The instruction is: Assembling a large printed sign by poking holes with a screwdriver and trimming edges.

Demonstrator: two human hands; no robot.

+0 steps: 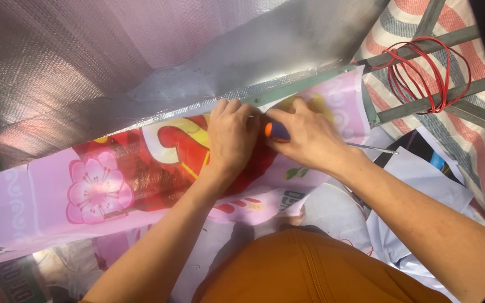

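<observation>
My left hand (230, 136) presses flat on a pink printed banner (96, 191) with red shapes and a pink flower, right at the edge of a silver foil sheet (85, 62). My right hand (304, 134) sits beside it, closed around a screwdriver with an orange-and-dark handle (270, 131); its thin metal shaft (373, 148) sticks out to the right past my wrist. Both hands touch at the fingertips along a grey-green metal bar (304, 84) where foil and banner meet.
A coil of red wire (428, 73) hangs on grey metal frame bars (439, 101) at upper right, over a red, white and grey striped tarp (478, 151). White sheets (416, 185) lie under my right forearm. My orange-clad lap (304, 269) fills the bottom.
</observation>
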